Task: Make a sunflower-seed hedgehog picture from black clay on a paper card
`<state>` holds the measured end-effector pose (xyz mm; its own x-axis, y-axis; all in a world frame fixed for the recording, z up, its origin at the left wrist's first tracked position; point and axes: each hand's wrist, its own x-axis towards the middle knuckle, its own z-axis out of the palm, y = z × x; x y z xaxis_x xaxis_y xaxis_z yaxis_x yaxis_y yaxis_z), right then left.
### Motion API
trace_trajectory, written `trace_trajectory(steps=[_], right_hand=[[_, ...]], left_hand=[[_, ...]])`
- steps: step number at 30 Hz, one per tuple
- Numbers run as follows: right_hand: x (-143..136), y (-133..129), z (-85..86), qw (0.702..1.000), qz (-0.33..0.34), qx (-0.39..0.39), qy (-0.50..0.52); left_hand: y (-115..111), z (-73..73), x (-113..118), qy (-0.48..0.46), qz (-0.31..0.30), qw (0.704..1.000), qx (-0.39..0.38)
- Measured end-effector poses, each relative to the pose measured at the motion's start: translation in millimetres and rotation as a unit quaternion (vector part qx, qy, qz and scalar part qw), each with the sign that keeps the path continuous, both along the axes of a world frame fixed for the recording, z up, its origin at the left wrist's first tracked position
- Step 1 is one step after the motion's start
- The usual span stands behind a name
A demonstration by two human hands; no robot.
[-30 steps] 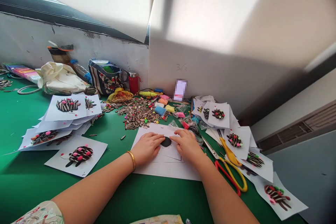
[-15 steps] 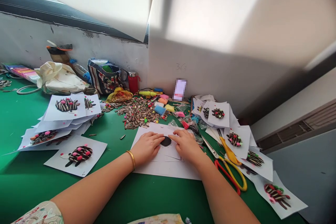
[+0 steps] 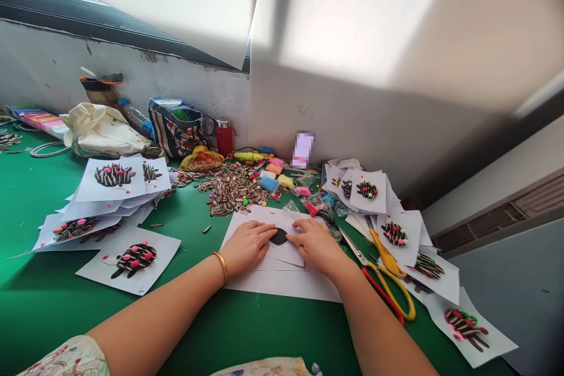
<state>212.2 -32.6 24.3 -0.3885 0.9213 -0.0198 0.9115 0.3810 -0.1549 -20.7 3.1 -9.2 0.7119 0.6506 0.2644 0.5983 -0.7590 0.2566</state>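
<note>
A flat black piece point(image 3: 278, 237) lies on a white paper sheet point(image 3: 288, 255) in front of me, with more white sheets beneath it. My left hand point(image 3: 251, 247) rests on the paper left of the black piece, its fingertips at the piece's edge. On the other side, my right hand point(image 3: 315, 245) has its fingers spread and its fingertips close to the right edge. Neither hand is wrapped around anything.
Striped seeds point(image 3: 233, 185) are heaped behind the paper, near coloured clay packs point(image 3: 268, 184). Decorated cards lie in piles at left point(image 3: 127, 258) and right point(image 3: 399, 236). Scissors point(image 3: 379, 270) lie right of my right hand. Bags and a red bottle point(image 3: 224, 139) stand behind.
My right hand has shifted slightly right, away from the black piece, showing more of its right edge. My left hand has hardly moved.
</note>
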Motion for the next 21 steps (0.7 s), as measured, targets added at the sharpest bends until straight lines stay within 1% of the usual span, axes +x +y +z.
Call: trace_trajectory(steps=[6,14,18,21], right_hand=[[-0.4,0.2,0.0,1.000,-0.017,0.016,0.016],[1.4,-3.8,4.3,1.000,0.021,-0.014,-0.007],[1.3,-4.0,5.4,1.000,0.012,0.002,0.008],[0.0,-4.2,4.9,0.999,0.019,0.019,0.019]], left_hand=[[0.2,-1.3,-0.5,-0.006,-0.004,1.000,0.010],[2.2,-6.3,-0.8,-0.009,-0.004,1.000,0.030],[2.3,-8.5,-1.4,-0.013,-0.001,0.999,0.035],[2.3,-9.1,-1.8,-0.015,-0.001,0.999,0.037]])
